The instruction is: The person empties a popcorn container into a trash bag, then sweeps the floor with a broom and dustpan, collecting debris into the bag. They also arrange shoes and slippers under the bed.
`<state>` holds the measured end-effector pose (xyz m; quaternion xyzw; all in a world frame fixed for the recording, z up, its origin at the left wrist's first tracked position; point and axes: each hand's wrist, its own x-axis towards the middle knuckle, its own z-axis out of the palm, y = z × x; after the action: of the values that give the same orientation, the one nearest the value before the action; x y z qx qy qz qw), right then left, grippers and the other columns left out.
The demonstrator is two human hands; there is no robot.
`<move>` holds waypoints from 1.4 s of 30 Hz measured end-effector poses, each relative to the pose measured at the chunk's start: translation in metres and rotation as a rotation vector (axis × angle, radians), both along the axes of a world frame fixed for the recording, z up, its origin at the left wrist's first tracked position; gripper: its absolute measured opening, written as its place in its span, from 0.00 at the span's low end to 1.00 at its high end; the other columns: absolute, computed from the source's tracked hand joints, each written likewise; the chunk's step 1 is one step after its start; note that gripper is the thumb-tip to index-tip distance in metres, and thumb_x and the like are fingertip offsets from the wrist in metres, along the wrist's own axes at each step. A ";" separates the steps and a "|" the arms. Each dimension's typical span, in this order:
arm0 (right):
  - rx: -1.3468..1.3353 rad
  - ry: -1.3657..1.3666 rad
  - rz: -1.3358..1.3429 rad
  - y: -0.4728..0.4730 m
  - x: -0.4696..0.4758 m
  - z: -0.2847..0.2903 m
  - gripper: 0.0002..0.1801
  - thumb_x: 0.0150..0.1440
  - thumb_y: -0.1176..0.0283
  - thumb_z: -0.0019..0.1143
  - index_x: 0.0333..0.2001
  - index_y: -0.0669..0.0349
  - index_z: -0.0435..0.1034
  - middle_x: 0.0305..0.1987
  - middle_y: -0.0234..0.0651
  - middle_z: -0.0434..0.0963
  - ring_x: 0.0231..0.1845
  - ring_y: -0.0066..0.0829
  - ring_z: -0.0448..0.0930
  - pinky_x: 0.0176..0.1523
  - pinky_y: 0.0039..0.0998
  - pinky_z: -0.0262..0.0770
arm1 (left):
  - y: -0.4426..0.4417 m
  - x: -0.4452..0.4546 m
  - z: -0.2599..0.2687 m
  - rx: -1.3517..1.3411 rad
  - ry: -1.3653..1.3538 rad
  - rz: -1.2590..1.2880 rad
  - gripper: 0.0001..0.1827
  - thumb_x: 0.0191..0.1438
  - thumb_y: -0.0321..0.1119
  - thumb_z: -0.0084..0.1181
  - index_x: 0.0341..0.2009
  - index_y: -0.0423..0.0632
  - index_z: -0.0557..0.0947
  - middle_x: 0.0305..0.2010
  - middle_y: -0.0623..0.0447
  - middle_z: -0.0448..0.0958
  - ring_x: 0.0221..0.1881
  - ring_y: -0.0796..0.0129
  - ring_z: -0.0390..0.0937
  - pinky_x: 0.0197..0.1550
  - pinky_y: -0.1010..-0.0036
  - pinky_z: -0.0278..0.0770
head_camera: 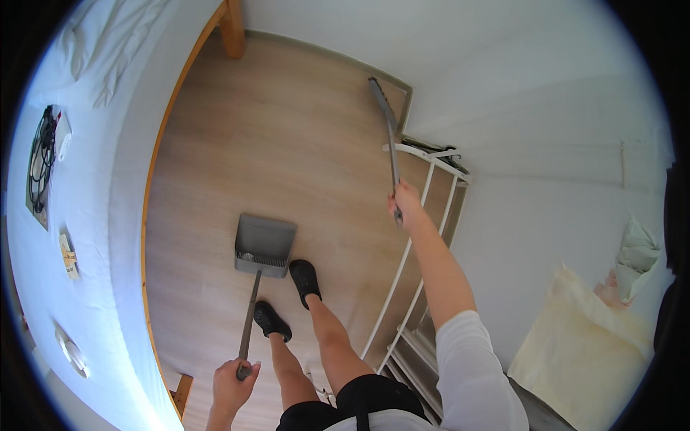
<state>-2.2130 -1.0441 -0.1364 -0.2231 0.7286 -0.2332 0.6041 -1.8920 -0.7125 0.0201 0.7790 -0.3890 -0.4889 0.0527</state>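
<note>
My left hand (232,380) grips the top end of the grey handle of a long-handled dustpan (265,237). The pan lies on the wood-look floor in front of my black clogs, with a row of comb teeth along its rear part and a little pale debris by them. In my right hand (405,203), at arm's length, is the handle of a grey broom (384,102). Its head, bristles facing right, is near the corner where the skirting boards meet, just beyond the end of a white metal rack.
A bed with a wooden frame (152,161) and white bedding runs along the left, with cables (42,161) and small items on it. The white rack (401,264) with hangers stands along the right wall. A cream cloth bag (577,350) is at the lower right.
</note>
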 end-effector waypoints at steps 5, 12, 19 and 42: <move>0.011 0.177 0.047 0.030 0.040 -0.057 0.06 0.54 0.75 0.30 0.26 0.59 0.57 0.13 0.32 0.60 0.10 0.24 0.61 0.10 0.28 0.56 | -0.004 -0.005 -0.011 -0.037 -0.009 -0.015 0.13 0.39 0.37 0.60 0.18 0.41 0.73 0.15 0.46 0.69 0.18 0.54 0.68 0.22 0.68 0.65; 0.347 -0.211 -0.136 0.164 0.065 0.026 0.16 0.57 0.65 0.35 0.51 0.48 0.57 0.14 0.29 0.59 0.07 0.19 0.56 0.10 0.21 0.52 | -0.006 -0.009 -0.021 -0.048 -0.033 -0.021 0.13 0.40 0.38 0.59 0.18 0.42 0.73 0.15 0.46 0.69 0.19 0.53 0.68 0.22 0.68 0.65; 0.284 -0.099 -0.019 0.111 0.013 0.116 0.21 0.57 0.68 0.35 0.56 0.49 0.53 0.14 0.29 0.63 0.06 0.18 0.57 0.08 0.20 0.50 | 0.002 0.001 -0.024 0.009 -0.029 0.033 0.13 0.40 0.38 0.59 0.18 0.42 0.73 0.15 0.46 0.70 0.19 0.54 0.68 0.23 0.68 0.66; 0.034 0.324 0.788 0.066 0.070 -0.033 0.20 0.56 0.68 0.33 0.53 0.58 0.56 0.11 0.33 0.64 0.07 0.24 0.64 0.13 0.28 0.61 | 0.020 0.008 -0.034 -0.026 -0.024 0.062 0.13 0.38 0.40 0.60 0.18 0.46 0.74 0.14 0.50 0.67 0.19 0.56 0.68 0.22 0.67 0.66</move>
<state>-2.1433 -0.9778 -0.1690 -0.5081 0.6771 0.0655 0.5283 -1.8842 -0.6921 -0.0137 0.7958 -0.3715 -0.4725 0.0733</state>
